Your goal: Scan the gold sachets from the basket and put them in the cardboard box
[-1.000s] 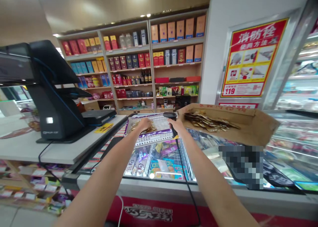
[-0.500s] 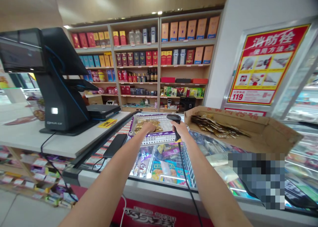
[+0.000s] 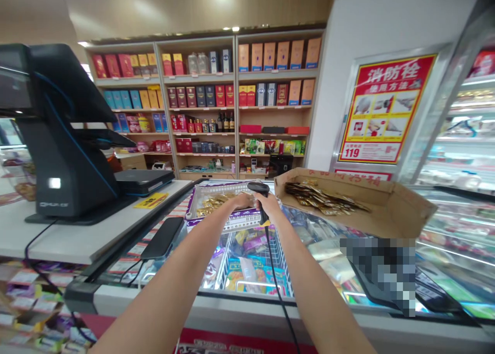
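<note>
My right hand point(image 3: 270, 205) grips the handle of a black corded barcode scanner point(image 3: 258, 189), its head raised over the freezer lid. Just to its left, my left hand point(image 3: 242, 200) rests at the right edge of a purple-and-white display box point(image 3: 216, 217) that holds several gold-wrapped packets point(image 3: 212, 203); I cannot tell whether its fingers hold one. The scanner's cable point(image 3: 275, 287) runs down toward me. A brown cardboard box point(image 3: 390, 209) with more gold packets point(image 3: 320, 196) lies tilted to the right of both hands.
A black till screen on a stand point(image 3: 58, 137) sits on the white counter point(image 3: 58, 235) at left, with a black phone point(image 3: 162, 238) near its edge. A glass-topped freezer point(image 3: 251, 261) of ice creams lies below my arms. Shelves of boxed goods point(image 3: 232, 96) line the back wall.
My left hand has slid right across the purple box, ending next to the scanner hand. The scanner stays gripped in my right hand. The camera view shifted slightly.
</note>
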A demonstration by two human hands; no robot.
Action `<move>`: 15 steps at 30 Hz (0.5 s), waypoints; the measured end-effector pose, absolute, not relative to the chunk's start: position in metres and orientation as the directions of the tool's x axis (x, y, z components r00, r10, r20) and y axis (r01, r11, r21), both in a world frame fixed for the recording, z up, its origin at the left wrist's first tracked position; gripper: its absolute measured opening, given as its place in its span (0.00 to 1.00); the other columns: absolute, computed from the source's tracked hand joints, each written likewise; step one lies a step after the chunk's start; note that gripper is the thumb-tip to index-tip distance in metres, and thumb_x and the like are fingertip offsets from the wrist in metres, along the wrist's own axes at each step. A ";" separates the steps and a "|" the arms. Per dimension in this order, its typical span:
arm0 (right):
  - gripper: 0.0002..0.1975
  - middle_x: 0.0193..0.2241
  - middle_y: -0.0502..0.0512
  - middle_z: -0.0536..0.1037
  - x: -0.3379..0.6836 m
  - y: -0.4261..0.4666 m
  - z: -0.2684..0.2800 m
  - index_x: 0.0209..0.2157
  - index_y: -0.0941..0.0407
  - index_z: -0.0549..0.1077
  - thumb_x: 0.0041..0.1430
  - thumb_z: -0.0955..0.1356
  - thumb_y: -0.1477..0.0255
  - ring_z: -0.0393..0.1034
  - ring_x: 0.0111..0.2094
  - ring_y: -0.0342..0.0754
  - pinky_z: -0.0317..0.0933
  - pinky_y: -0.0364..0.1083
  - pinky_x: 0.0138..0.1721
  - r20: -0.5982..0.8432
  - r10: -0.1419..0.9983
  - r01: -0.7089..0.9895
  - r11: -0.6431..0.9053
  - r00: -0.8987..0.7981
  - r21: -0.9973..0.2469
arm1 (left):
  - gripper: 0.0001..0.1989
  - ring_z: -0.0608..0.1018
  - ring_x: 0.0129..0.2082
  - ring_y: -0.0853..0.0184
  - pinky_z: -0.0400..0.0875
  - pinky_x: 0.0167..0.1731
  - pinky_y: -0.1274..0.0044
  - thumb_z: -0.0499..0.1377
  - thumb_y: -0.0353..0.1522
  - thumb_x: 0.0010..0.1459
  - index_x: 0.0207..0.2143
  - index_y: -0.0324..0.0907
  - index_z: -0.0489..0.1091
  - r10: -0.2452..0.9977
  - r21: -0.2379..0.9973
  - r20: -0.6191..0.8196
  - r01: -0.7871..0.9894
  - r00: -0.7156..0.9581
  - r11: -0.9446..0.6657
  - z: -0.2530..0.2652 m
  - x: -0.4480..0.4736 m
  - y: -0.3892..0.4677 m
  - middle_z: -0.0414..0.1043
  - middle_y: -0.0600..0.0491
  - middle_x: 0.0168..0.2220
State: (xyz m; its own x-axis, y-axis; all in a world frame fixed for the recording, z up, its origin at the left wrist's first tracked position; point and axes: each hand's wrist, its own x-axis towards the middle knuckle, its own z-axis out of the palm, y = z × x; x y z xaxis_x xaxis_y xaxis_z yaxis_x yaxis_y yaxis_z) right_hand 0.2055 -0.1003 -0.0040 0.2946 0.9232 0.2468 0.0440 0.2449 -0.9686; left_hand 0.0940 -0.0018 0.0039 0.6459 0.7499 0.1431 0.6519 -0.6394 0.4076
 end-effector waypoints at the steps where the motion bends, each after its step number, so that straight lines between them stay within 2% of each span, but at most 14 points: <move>1: 0.11 0.13 0.48 0.68 0.206 -0.099 -0.005 0.19 0.55 0.66 0.48 0.68 0.67 0.63 0.16 0.42 0.58 0.42 0.22 0.253 0.923 0.044 0.252 0.290 -0.967 | 0.12 0.78 0.38 0.63 0.69 0.39 0.79 0.56 0.30 0.55 0.38 0.39 0.78 0.756 0.386 0.138 0.668 0.640 -0.636 0.005 0.096 -0.003 0.78 0.48 0.41; 4: 0.10 0.13 0.47 0.68 0.207 -0.095 -0.007 0.21 0.55 0.67 0.48 0.69 0.65 0.64 0.17 0.43 0.59 0.42 0.22 0.264 0.918 0.063 0.257 0.295 -0.964 | 0.17 0.78 0.42 0.59 0.69 0.42 0.76 0.51 0.33 0.60 0.43 0.37 0.76 0.862 0.271 0.260 0.824 0.436 -0.498 0.008 0.089 0.000 0.77 0.43 0.45; 6: 0.10 0.13 0.47 0.68 0.208 -0.092 -0.009 0.22 0.55 0.68 0.48 0.69 0.64 0.64 0.17 0.43 0.59 0.42 0.23 0.272 0.914 0.089 0.257 0.302 -0.962 | 0.19 0.76 0.47 0.54 0.68 0.45 0.74 0.53 0.37 0.60 0.44 0.35 0.75 0.924 0.163 0.250 0.928 0.290 -0.335 0.010 0.079 0.003 0.75 0.38 0.48; 10: 0.10 0.13 0.47 0.68 0.210 -0.089 -0.013 0.23 0.55 0.69 0.49 0.68 0.64 0.65 0.18 0.44 0.59 0.43 0.24 0.281 0.910 0.122 0.255 0.306 -0.959 | 0.26 0.77 0.45 0.51 0.69 0.43 0.70 0.53 0.47 0.58 0.42 0.34 0.76 0.958 0.122 0.012 0.951 0.286 -0.285 0.009 0.068 0.006 0.76 0.36 0.45; 15: 0.10 0.13 0.48 0.69 0.211 -0.088 -0.014 0.24 0.55 0.69 0.49 0.68 0.63 0.66 0.19 0.44 0.59 0.42 0.24 0.277 0.914 0.119 0.253 0.297 -0.960 | 0.16 0.78 0.44 0.55 0.68 0.43 0.75 0.55 0.37 0.58 0.37 0.35 0.78 0.935 0.079 0.074 0.932 0.348 -0.353 0.007 0.076 0.003 0.77 0.37 0.42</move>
State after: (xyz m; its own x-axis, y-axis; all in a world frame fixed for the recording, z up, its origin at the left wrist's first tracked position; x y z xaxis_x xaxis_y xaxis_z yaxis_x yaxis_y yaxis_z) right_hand 0.2109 -0.0876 -0.0143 0.2973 0.9136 0.2774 0.1186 0.2529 -0.9602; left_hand 0.0762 0.0025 0.0070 0.3479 0.9346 0.0736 0.9322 -0.3533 0.0792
